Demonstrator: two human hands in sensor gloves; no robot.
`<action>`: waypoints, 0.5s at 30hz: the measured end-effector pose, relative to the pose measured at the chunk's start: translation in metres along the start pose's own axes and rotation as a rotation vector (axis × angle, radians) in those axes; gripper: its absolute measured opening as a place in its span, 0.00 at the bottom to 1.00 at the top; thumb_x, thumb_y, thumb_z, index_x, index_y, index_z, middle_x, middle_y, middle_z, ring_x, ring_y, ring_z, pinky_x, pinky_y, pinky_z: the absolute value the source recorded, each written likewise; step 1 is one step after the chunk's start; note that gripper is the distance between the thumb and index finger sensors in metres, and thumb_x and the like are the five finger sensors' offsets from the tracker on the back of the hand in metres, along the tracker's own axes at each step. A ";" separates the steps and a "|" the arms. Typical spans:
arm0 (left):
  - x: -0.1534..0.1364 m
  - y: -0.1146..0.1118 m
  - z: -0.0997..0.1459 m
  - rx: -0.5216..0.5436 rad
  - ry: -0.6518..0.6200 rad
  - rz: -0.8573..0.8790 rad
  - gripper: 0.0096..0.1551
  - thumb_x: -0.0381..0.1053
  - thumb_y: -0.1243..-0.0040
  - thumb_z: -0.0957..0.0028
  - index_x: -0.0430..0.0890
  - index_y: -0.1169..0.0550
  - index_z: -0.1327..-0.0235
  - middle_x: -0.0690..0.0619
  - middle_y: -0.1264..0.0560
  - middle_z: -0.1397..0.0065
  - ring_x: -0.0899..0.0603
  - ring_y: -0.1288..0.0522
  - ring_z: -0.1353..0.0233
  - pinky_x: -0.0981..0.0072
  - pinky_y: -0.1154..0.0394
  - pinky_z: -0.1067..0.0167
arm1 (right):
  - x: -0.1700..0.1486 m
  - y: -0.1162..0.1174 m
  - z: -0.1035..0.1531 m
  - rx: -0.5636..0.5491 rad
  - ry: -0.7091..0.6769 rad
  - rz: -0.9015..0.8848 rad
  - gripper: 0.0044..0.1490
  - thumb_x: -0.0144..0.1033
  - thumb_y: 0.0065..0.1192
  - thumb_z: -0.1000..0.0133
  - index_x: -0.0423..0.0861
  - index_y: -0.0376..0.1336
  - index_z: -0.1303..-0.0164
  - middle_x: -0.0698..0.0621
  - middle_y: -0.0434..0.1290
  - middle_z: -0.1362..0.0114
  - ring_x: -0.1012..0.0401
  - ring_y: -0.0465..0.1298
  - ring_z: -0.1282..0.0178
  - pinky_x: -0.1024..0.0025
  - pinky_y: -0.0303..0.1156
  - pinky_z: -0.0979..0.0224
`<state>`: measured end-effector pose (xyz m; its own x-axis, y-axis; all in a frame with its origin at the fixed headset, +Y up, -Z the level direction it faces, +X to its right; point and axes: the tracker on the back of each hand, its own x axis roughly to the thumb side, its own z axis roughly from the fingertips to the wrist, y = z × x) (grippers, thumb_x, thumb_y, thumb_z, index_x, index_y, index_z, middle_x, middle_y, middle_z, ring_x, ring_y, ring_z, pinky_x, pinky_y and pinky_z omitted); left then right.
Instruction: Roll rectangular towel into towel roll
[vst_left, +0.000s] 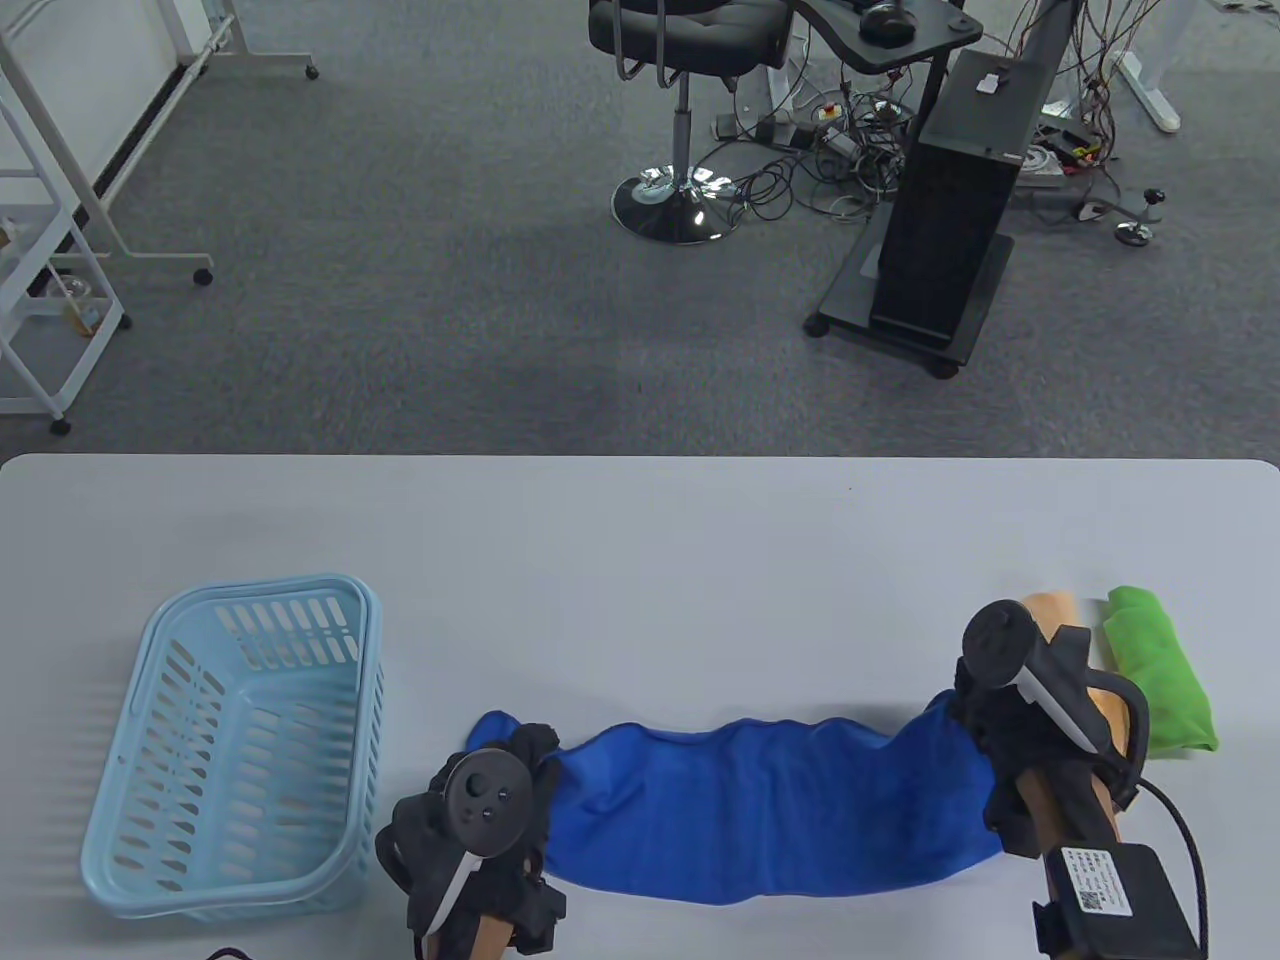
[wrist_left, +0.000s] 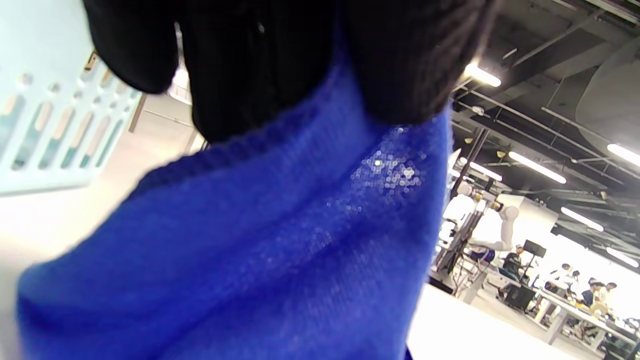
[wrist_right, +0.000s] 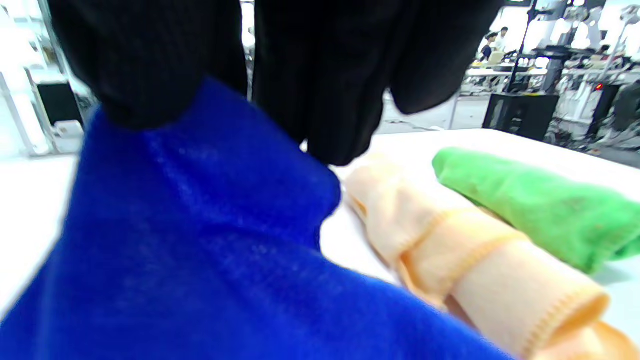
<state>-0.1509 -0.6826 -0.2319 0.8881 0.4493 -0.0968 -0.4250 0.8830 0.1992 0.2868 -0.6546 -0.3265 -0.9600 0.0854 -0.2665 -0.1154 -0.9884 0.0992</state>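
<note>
blue towel (vst_left: 770, 810) lies stretched on the bench (vst_left: 640, 540) between the hands; left hand (vst_left: 480, 830) grips one end, right hand (vst_left: 1020, 730) apparently pinches the other. just beyond the right hand lie an orange roll (wrist_right: 475, 260) and a green roll (vst_left: 1160, 680).

White label (vst_left: 1096, 880) on the right wrist unit, QR code and print too small to read

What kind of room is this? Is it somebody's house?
Probably not a house: it looks like a lab or workshop. There's a tangle of cables on grey carpet, an office chair, and the left wrist view shows people at benches.
</note>
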 end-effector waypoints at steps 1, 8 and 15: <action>0.003 0.005 0.001 0.015 0.001 0.013 0.22 0.54 0.30 0.60 0.53 0.14 0.52 0.48 0.13 0.65 0.41 0.15 0.43 0.38 0.27 0.39 | 0.002 -0.007 0.005 -0.018 -0.020 -0.019 0.29 0.41 0.73 0.68 0.50 0.71 0.55 0.50 0.80 0.44 0.56 0.85 0.47 0.50 0.74 0.34; 0.040 0.027 -0.015 -0.059 -0.009 -0.078 0.21 0.60 0.30 0.63 0.46 0.08 0.70 0.46 0.12 0.74 0.42 0.12 0.47 0.38 0.25 0.41 | 0.006 -0.030 0.028 -0.050 -0.054 0.122 0.49 0.35 0.72 0.65 0.54 0.57 0.29 0.52 0.78 0.48 0.57 0.83 0.52 0.49 0.71 0.32; 0.059 0.085 -0.043 -0.150 0.047 -0.266 0.24 0.51 0.39 0.53 0.52 0.15 0.45 0.45 0.12 0.49 0.36 0.19 0.36 0.35 0.30 0.36 | -0.002 -0.044 0.031 -0.101 0.024 0.196 0.29 0.38 0.65 0.62 0.54 0.75 0.49 0.52 0.77 0.50 0.55 0.80 0.52 0.45 0.68 0.30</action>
<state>-0.1420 -0.5751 -0.2622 0.9642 0.2020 -0.1717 -0.2025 0.9792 0.0147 0.2854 -0.6073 -0.3004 -0.9553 -0.1110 -0.2740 0.0998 -0.9935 0.0547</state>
